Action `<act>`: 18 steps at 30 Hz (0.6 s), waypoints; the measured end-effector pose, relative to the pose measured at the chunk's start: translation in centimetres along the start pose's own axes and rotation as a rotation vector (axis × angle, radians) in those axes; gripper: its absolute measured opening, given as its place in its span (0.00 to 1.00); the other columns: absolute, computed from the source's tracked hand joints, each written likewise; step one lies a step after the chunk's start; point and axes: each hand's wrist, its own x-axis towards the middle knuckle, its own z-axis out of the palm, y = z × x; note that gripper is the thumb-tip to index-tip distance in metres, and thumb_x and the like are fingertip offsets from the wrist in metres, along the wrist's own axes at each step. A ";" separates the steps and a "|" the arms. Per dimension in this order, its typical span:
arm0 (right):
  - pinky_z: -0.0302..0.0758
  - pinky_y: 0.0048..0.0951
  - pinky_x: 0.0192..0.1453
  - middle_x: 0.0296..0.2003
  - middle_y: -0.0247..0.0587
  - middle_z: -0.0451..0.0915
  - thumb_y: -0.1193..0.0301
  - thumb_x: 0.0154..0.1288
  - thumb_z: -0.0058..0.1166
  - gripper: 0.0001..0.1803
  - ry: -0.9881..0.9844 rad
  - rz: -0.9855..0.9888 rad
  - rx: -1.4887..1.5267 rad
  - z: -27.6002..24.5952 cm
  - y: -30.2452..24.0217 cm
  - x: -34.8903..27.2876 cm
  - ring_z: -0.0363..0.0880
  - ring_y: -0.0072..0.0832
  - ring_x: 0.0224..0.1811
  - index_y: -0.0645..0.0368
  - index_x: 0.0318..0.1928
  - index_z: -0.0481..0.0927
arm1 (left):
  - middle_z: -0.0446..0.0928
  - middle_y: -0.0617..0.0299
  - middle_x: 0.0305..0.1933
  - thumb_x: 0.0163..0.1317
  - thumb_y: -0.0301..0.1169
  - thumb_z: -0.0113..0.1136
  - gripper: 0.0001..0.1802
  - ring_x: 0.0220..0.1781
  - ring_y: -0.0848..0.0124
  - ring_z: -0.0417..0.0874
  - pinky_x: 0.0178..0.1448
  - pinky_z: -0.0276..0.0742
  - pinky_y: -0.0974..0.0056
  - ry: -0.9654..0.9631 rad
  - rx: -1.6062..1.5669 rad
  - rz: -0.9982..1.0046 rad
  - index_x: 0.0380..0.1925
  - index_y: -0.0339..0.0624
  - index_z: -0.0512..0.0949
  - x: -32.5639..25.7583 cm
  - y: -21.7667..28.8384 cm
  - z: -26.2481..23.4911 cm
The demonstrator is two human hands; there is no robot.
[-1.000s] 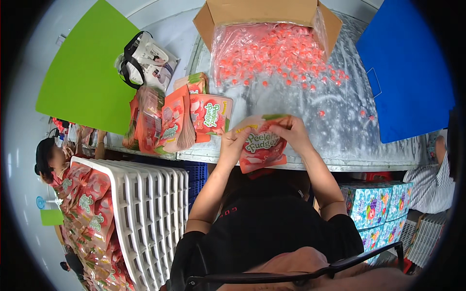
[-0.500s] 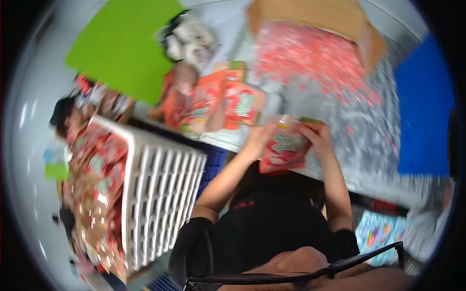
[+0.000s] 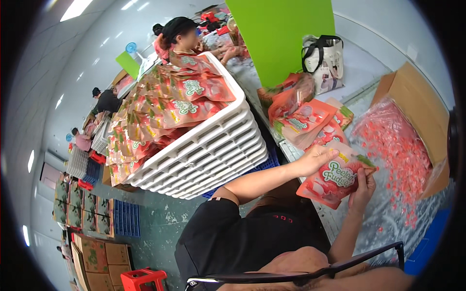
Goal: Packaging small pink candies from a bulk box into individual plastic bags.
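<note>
Holding red candy pouch [image 3: 335, 177] above edge of table [image 3: 395, 234]: left hand [image 3: 314, 161] pinches top-left corner, right hand [image 3: 362, 191] pinches right side. White crate [image 3: 237, 103] already heaped with pouches [image 3: 165, 109]; stacked pouches [image 3: 313, 116], loose candies [image 3: 403, 150] remain.

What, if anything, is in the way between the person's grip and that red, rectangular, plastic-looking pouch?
Nothing visible is in the way. The left grip already holds the red, rectangular, plastic-looking pouch by its left edge, and the right grip holds its right edge.
</note>
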 end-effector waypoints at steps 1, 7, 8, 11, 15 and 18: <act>0.72 0.21 0.49 0.39 0.29 0.82 0.73 0.76 0.56 0.06 -0.009 0.026 0.017 0.9 -0.6 0.2 0.75 0.14 0.39 0.62 0.41 0.83 | 0.85 0.66 0.40 0.81 0.45 0.50 0.25 0.43 0.81 0.80 0.48 0.78 0.68 0.013 0.019 0.009 0.46 0.33 0.85 0.0 0.7 -0.6; 0.71 0.23 0.46 0.39 0.32 0.81 0.69 0.80 0.50 0.14 -0.138 -0.171 -0.256 4.2 -0.9 3.3 0.74 0.16 0.40 0.69 0.49 0.82 | 0.85 0.66 0.38 0.81 0.44 0.50 0.24 0.40 0.80 0.81 0.46 0.79 0.68 0.215 0.046 0.146 0.45 0.33 0.85 -1.7 6.3 -1.1; 0.73 0.24 0.47 0.40 0.34 0.82 0.67 0.81 0.49 0.16 -0.168 -0.168 -0.294 5.8 -1.6 3.9 0.75 0.17 0.41 0.70 0.51 0.82 | 0.85 0.64 0.41 0.81 0.45 0.50 0.24 0.43 0.79 0.81 0.49 0.80 0.67 0.215 0.144 0.125 0.47 0.33 0.84 -2.1 6.5 -2.3; 0.77 0.27 0.51 0.45 0.39 0.83 0.64 0.82 0.47 0.20 -0.240 -0.142 -0.278 9.3 -2.8 4.6 0.79 0.21 0.45 0.69 0.57 0.80 | 0.85 0.61 0.38 0.79 0.46 0.53 0.22 0.38 0.75 0.81 0.44 0.78 0.63 0.407 0.521 0.101 0.46 0.36 0.84 -2.6 9.9 -4.9; 0.82 0.32 0.55 0.52 0.46 0.82 0.61 0.83 0.46 0.23 -0.330 -0.123 -0.087 9.2 -3.8 4.5 0.83 0.27 0.49 0.67 0.64 0.76 | 0.82 0.59 0.39 0.80 0.45 0.51 0.22 0.37 0.72 0.79 0.40 0.75 0.63 1.016 0.600 0.587 0.44 0.34 0.82 -4.4 17.9 -11.0; 0.82 0.27 0.49 0.49 0.44 0.83 0.64 0.81 0.49 0.19 -0.263 0.030 -0.187 4.9 -1.9 4.9 0.83 0.22 0.42 0.65 0.62 0.77 | 0.82 0.62 0.37 0.80 0.43 0.51 0.23 0.38 0.75 0.79 0.41 0.77 0.65 1.326 0.740 0.872 0.41 0.31 0.82 -6.6 21.3 -17.4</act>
